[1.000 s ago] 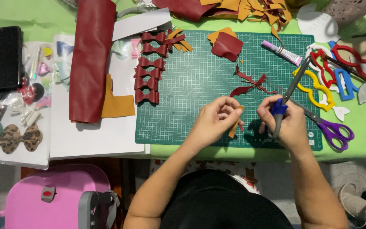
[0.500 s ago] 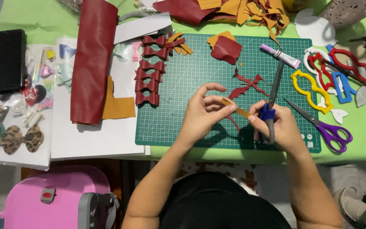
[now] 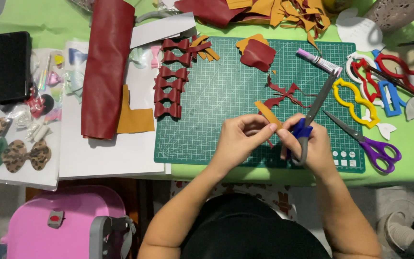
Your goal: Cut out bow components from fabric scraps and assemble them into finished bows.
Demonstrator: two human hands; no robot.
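Observation:
My left hand (image 3: 241,137) pinches a narrow mustard-coloured leather strip (image 3: 266,113) between thumb and fingers, over the green cutting mat (image 3: 216,96). My right hand (image 3: 308,143) grips blue-handled scissors (image 3: 318,108) whose blades point up and to the right, away from the strip. The two hands nearly touch at the strip's lower end. Dark red leather scraps (image 3: 283,95) lie on the mat just above the hands.
A column of finished dark red bows (image 3: 168,91) lies at the mat's left edge. A dark red leather roll (image 3: 106,67) and a mustard piece (image 3: 132,117) rest on white paper. Purple-handled scissors (image 3: 370,144), coloured plastic templates (image 3: 360,98) and a glue tube (image 3: 315,58) sit right.
Both hands have risen from the mat's front edge toward its middle. The mustard strip is now held up between the fingers, and the scissors have tilted further to the right.

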